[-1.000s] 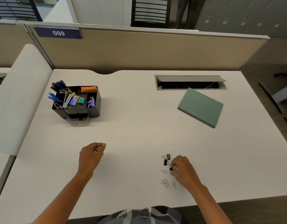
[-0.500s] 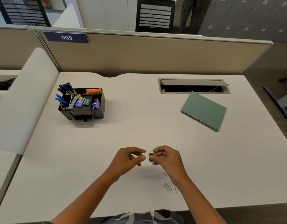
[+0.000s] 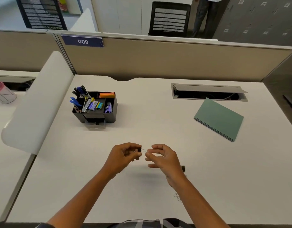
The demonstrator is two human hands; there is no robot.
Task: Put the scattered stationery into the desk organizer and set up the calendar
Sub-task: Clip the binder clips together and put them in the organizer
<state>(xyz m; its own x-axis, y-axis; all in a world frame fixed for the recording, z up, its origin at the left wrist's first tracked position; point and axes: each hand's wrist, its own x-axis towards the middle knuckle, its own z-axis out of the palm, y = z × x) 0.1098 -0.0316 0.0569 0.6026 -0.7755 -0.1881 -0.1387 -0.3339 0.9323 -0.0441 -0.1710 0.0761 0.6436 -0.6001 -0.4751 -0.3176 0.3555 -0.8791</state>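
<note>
My left hand [image 3: 123, 155] and my right hand [image 3: 163, 159] meet above the front middle of the desk. Between their fingertips is a small black binder clip [image 3: 139, 149]. The left fingers pinch its black body, and the right thumb and forefinger pinch its wire handle. A second black binder clip [image 3: 183, 168] lies on the desk, half hidden behind my right hand. Several paper clips [image 3: 177, 196] lie beside my right forearm. The black desk organizer [image 3: 111, 117] stands at the back left with pens, a highlighter and staple boxes inside, its small clear drawer [image 3: 95, 125] pulled out. A green spiral-bound calendar [image 3: 219, 119] lies flat at the right.
An open cable slot [image 3: 209, 93] is set in the desk behind the calendar. A beige partition [image 3: 158, 63] closes the back, and a white curved divider [image 3: 38, 102] borders the left. A cup [image 3: 3, 93] stands on the neighbouring desk. A person stands far behind.
My right hand picked a binder clip from the desk and brought it to the middle. My left hand came over to meet it and now pinches the clip too.
</note>
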